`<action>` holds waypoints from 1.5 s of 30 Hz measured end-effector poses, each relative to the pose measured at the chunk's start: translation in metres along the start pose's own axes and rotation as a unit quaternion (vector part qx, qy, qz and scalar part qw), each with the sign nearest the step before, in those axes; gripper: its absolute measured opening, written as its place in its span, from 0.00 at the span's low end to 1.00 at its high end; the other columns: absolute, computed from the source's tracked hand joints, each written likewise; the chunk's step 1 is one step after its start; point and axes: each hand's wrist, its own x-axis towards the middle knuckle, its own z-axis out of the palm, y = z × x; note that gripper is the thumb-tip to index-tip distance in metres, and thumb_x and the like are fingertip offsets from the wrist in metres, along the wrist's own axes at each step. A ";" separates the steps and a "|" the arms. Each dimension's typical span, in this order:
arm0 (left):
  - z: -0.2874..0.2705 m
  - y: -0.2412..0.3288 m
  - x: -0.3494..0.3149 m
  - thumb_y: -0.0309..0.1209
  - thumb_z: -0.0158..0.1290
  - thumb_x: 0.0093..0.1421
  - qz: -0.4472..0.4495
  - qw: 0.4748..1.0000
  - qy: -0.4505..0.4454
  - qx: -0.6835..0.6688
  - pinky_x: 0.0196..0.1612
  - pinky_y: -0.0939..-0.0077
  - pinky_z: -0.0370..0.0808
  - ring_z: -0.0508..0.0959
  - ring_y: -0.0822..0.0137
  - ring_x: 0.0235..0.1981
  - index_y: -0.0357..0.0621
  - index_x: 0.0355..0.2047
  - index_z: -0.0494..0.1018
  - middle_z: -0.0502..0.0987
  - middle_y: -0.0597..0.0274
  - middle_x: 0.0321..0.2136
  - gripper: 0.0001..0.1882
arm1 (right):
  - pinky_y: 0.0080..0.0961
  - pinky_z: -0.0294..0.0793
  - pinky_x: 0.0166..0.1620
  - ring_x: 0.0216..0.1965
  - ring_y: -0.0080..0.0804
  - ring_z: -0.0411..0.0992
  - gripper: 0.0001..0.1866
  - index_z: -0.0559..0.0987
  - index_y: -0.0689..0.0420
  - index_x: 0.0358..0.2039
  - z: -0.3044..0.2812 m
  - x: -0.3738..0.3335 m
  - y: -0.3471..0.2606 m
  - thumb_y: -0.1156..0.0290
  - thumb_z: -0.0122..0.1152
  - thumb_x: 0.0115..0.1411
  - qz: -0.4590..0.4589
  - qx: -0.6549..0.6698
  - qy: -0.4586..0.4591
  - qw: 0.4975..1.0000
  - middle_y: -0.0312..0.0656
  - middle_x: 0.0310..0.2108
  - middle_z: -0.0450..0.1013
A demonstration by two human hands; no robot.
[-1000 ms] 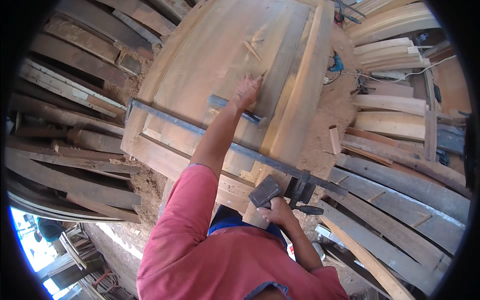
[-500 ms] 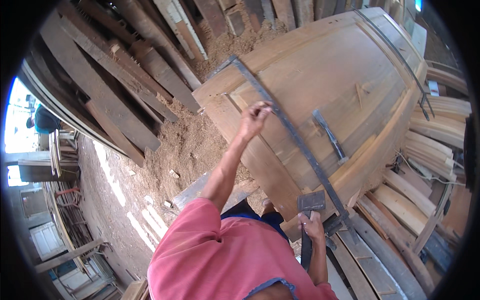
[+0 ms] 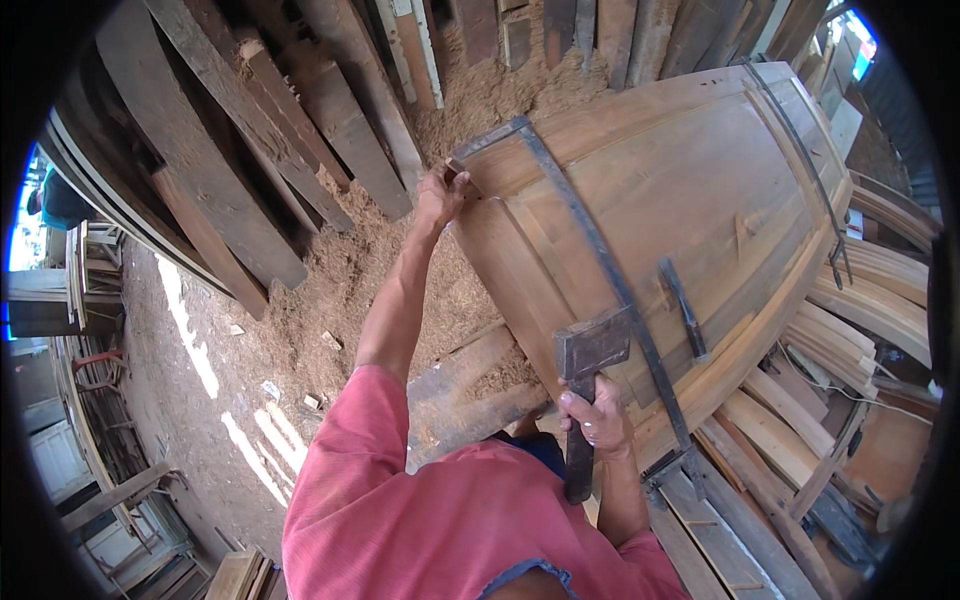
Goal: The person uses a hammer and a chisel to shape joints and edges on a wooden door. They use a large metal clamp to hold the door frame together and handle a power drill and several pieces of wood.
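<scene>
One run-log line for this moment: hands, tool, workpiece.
left hand: grips top edge of wooden barrel | right hand: holds hammer, head against metal hoop | ground: sawdust

No packages, labels, signs or screens in view.

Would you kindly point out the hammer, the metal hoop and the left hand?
hammer (image 3: pixel 594 346): head view, on its dark head.
metal hoop (image 3: pixel 590 240): head view, mid-strap across the barrel.
left hand (image 3: pixel 440 192): head view, back of the hand at the barrel's edge.
</scene>
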 end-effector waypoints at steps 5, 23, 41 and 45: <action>-0.008 -0.013 0.014 0.31 0.58 0.62 0.081 0.994 -0.071 -0.016 0.40 0.65 0.76 0.81 0.62 0.33 0.38 0.40 0.75 0.81 0.52 0.29 0.10 | 0.22 0.72 0.27 0.22 0.22 0.70 0.16 0.72 0.63 0.40 0.012 0.008 0.003 0.64 0.65 0.61 0.013 -0.026 0.001 1.000 0.38 0.23 0.72; 0.003 -0.037 -0.003 0.46 0.58 0.61 0.325 0.903 0.050 0.277 0.52 0.54 0.73 0.78 0.43 0.44 0.46 0.54 0.73 0.79 0.45 0.42 0.26 | 0.22 0.71 0.31 0.25 0.22 0.69 0.15 0.68 0.66 0.46 0.068 0.088 -0.122 0.66 0.53 0.67 -0.307 -0.174 0.116 0.928 0.39 0.27 0.71; -0.009 -0.104 -0.018 0.54 0.63 0.56 -0.223 0.917 -0.278 -0.177 0.17 0.73 0.57 0.65 0.74 0.15 0.40 0.25 0.75 0.67 0.69 0.14 0.26 | 0.35 0.76 0.38 0.33 0.41 0.76 0.16 0.71 0.64 0.50 0.061 0.216 -0.087 0.67 0.56 0.66 -0.161 -0.398 0.094 0.898 0.51 0.33 0.76; -0.005 -0.105 -0.022 0.52 0.64 0.57 -0.208 0.927 -0.259 -0.173 0.18 0.76 0.58 0.66 0.75 0.17 0.38 0.31 0.76 0.69 0.68 0.17 0.26 | 0.23 0.73 0.35 0.27 0.22 0.68 0.13 0.69 0.63 0.49 0.111 0.147 -0.180 0.67 0.52 0.70 -0.392 -0.221 0.137 0.882 0.39 0.27 0.70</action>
